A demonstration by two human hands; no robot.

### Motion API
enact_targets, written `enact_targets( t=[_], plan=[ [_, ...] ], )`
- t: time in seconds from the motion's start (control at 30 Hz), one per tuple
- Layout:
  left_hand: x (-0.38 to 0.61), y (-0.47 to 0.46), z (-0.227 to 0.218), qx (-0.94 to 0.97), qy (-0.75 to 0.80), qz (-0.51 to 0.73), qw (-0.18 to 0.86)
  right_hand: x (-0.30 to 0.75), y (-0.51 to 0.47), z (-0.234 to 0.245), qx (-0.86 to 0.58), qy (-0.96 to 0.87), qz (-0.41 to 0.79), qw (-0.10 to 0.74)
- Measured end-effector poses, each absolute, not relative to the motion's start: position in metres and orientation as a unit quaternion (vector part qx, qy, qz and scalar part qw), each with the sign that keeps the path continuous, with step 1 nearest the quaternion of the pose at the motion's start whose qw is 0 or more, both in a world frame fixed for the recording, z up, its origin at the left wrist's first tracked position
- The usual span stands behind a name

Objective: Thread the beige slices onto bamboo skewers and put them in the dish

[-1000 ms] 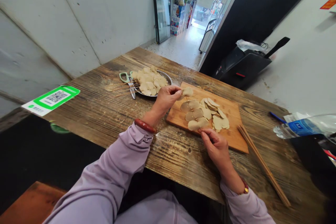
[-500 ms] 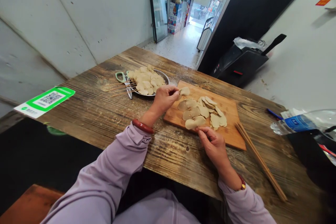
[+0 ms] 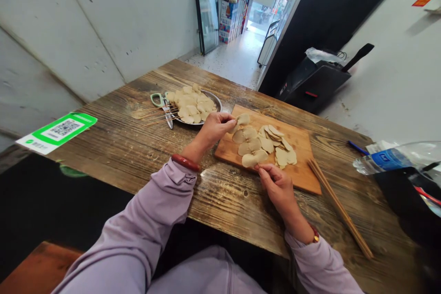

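My left hand (image 3: 216, 127) pinches a pale round slice (image 3: 243, 119) at the far end of a skewer, over the wooden cutting board (image 3: 299, 175). My right hand (image 3: 278, 184) is closed on the near end of that skewer at the board's front edge. Three slices (image 3: 251, 147) are threaded along it between my hands. Loose slices (image 3: 279, 145) lie in a heap on the board just right of the skewer.
A metal plate (image 3: 212, 96) piled with skewered slices sits left of the board, with green-handled scissors (image 3: 161, 103) beside it. Bare skewers (image 3: 339, 206) lie right of the board. A plastic bottle (image 3: 389, 160), blue pen (image 3: 357, 148) and green QR card (image 3: 58, 131) are on the table.
Both hands keep their hold on the skewer and slice. The view has shifted slightly, and little else differs.
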State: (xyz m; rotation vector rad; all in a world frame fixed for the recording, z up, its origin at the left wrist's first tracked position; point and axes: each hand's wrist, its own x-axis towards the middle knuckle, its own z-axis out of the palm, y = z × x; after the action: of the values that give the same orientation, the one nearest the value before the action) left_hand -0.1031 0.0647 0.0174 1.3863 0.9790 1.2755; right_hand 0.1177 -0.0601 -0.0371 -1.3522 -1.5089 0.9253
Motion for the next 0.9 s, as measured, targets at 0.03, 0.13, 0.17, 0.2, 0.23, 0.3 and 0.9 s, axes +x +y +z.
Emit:
enact_targets(
  t=[0.03, 0.13, 0.17, 0.2, 0.23, 0.3, 0.9],
  plan=[
    [-0.102, 0.064, 0.018, 0.567, 0.395, 0.522, 0.500, 0.117, -0.060, -0.037, -0.544, -0.599, 0.385, 0.443],
    [-0.100, 0.063, 0.017, 0.531, 0.381, 0.533, 0.538, 0.114, -0.060, -0.035, -0.537, -0.572, 0.418, 0.457],
    [-0.099, 0.063, 0.017, 0.510, 0.378, 0.541, 0.551, 0.113, -0.059, -0.034, -0.535, -0.564, 0.427, 0.462],
    [-0.099, 0.063, 0.016, 0.488, 0.373, 0.548, 0.567, 0.111, -0.059, -0.033, -0.533, -0.556, 0.435, 0.467],
    [-0.098, 0.063, 0.016, 0.469, 0.365, 0.552, 0.585, 0.110, -0.059, -0.032, -0.532, -0.549, 0.442, 0.470],
    [-0.096, 0.062, 0.015, 0.443, 0.349, 0.544, 0.622, 0.108, -0.059, -0.031, -0.530, -0.537, 0.453, 0.475],
    [-0.088, 0.062, 0.007, 0.366, 0.353, 0.549, 0.664, 0.095, -0.058, -0.029, -0.523, -0.520, 0.486, 0.469]
  ],
)
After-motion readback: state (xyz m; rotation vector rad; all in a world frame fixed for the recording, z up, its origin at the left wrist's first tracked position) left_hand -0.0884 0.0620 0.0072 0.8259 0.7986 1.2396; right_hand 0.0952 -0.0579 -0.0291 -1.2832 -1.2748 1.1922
